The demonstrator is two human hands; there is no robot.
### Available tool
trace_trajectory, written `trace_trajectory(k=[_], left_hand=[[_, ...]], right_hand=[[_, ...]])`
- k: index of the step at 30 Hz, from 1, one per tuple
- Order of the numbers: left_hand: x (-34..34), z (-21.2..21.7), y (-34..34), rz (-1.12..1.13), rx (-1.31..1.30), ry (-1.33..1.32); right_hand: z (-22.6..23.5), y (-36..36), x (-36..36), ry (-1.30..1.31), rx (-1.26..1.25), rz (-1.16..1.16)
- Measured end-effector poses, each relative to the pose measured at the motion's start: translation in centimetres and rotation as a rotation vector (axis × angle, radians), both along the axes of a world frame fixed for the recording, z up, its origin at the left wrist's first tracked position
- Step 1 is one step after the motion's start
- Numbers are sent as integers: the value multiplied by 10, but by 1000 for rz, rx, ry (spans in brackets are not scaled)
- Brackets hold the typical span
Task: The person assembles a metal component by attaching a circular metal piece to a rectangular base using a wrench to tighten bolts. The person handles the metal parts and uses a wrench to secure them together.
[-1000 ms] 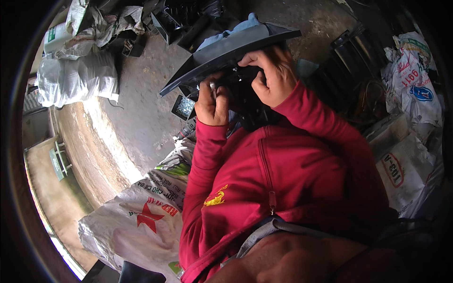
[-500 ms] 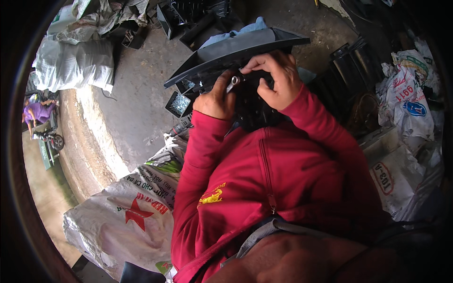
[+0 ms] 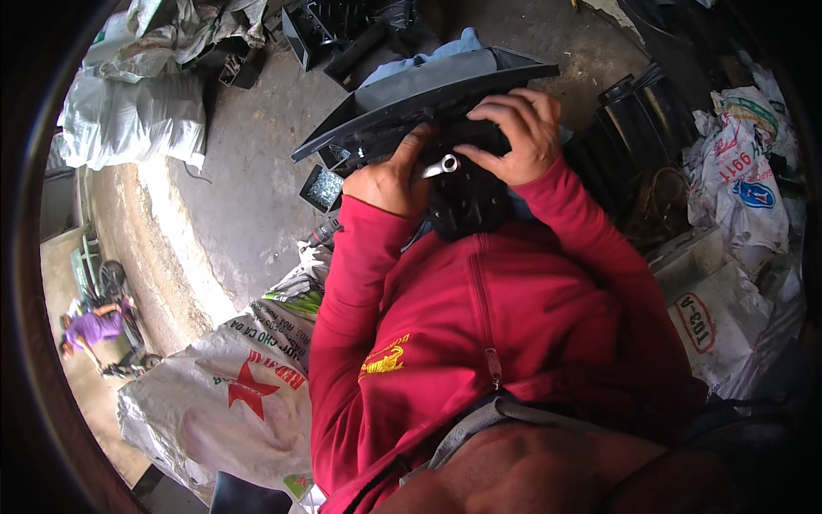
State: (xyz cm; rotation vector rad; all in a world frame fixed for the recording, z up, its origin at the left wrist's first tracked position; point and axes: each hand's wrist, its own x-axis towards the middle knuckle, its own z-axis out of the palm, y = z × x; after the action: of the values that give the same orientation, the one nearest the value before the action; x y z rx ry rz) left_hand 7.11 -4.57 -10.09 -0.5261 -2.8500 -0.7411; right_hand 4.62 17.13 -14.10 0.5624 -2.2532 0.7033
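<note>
My left hand [image 3: 387, 182] is closed around a silver wrench [image 3: 440, 166], whose round, hollow end sticks out to the right past the fingers. Above it, a large dark grey panel-like piece [image 3: 402, 96] stands tilted, its far side toward a light blue cloth [image 3: 428, 58]. My right hand [image 3: 524, 135] is beside the panel's near side, thumb and curved fingers apart, the thumb close to the wrench end. Nothing shows between them. Below the wrench sits a black part with small holes [image 3: 467, 204], against my lap. Whatever the left fingertips touch is hidden.
Left of the panel is a small black bin of metal fasteners [image 3: 325, 188], with a power tool [image 3: 325, 231] nearby. White sacks lie at left [image 3: 223, 403] and right [image 3: 745, 171]. Black parts [image 3: 351, 43] are stacked ahead. A person on a motorbike [image 3: 103, 330] is outside.
The wrench end has swung right and slightly nearer to me. My right hand has drawn back to the right, its fingers parting from the thumb. The person outside has moved nearer.
</note>
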Motion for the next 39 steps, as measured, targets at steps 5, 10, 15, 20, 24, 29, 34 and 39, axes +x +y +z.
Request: trace_trajectory(k=[5,10,15,20,24,29,34,39], left_hand=[[-6,2,-3,-15,6,58],[-11,-5,-19,45,-156,23],[-12,10,-1,-63,68,45],[-15,1,-34,65,-142,16],[-14,28,-45,-84,278,-94],[-2,56,-55,19,443,-213],[-13,40,-44,80,391,9],[-29,8,-36,37,374,-97]], right_hand=[[0,-8,2,-9,60,19],[-9,-15,-4,-43,53,4],[-13,-18,-8,-37,8,7],[-7,-17,-9,-35,0,9],[5,-23,-3,-163,136,14],[2,-29,-5,-242,183,-49],[-5,-27,-6,-192,169,-59],[0,-27,-12,-199,146,-48]])
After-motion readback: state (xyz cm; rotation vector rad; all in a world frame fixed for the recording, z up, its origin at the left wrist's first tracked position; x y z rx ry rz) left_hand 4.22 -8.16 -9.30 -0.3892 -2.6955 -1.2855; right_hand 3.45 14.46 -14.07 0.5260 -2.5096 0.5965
